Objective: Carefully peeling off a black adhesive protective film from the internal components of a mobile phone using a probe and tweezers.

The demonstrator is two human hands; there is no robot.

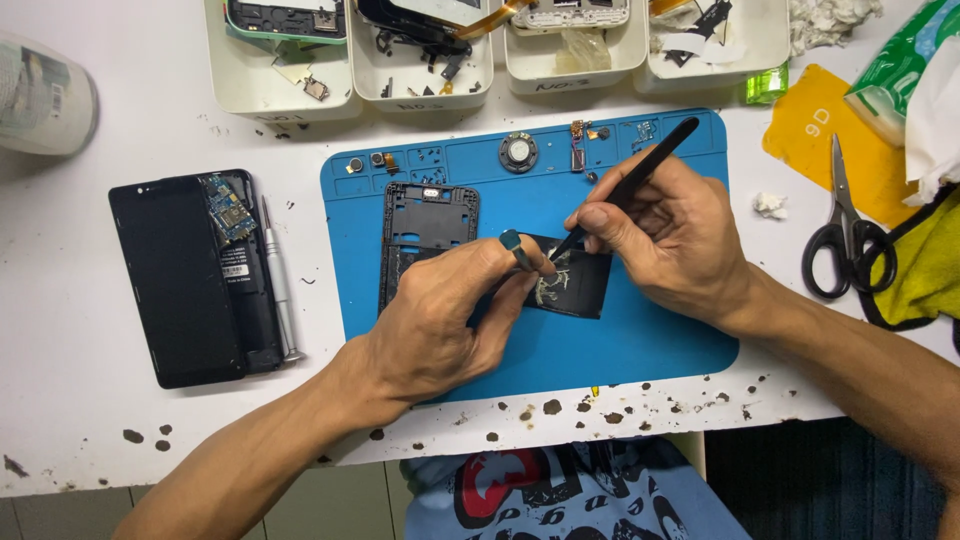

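A blue work mat (650, 330) lies on the white table. On it my left hand (440, 320), with a ring on one finger, presses down on a black flat phone part (580, 285) smeared with pale glue. My right hand (665, 235) holds a black pointed tool (640, 170) like a pen, its tip touching the black part near my left fingertips. A black phone frame (425, 225) lies on the mat partly under my left hand. Small loose parts, among them a round speaker (518, 152), sit along the mat's far edge.
A black phone screen with a battery and circuit board (190, 275) lies at the left beside a small screwdriver (278, 280). White bins of phone parts (420, 85) line the far edge. Scissors (845, 240), a yellow card (815, 125) and a yellow cloth (930, 265) lie at the right.
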